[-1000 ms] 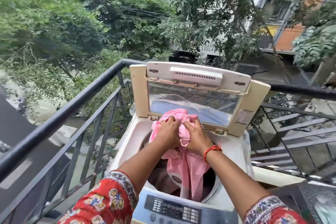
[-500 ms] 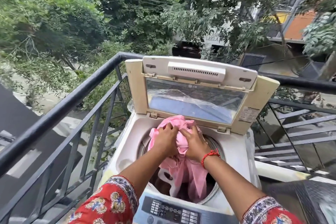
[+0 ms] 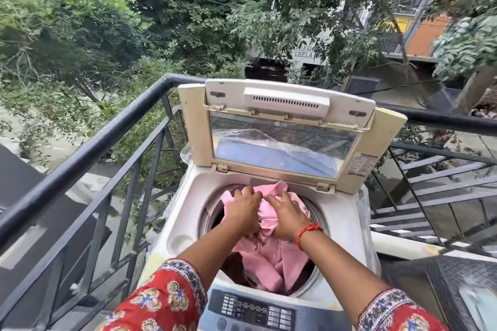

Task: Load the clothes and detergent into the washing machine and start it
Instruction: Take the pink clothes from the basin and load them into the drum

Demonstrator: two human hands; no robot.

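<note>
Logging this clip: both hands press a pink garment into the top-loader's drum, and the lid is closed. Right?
Not quite. The lid stands open, tilted up behind the drum, as the head view shows. Left hand and right hand do press the pink garment in.

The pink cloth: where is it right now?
In the head view the pink cloth sits low centre, in the washing machine drum mouth, under the left hand and right hand.
</note>
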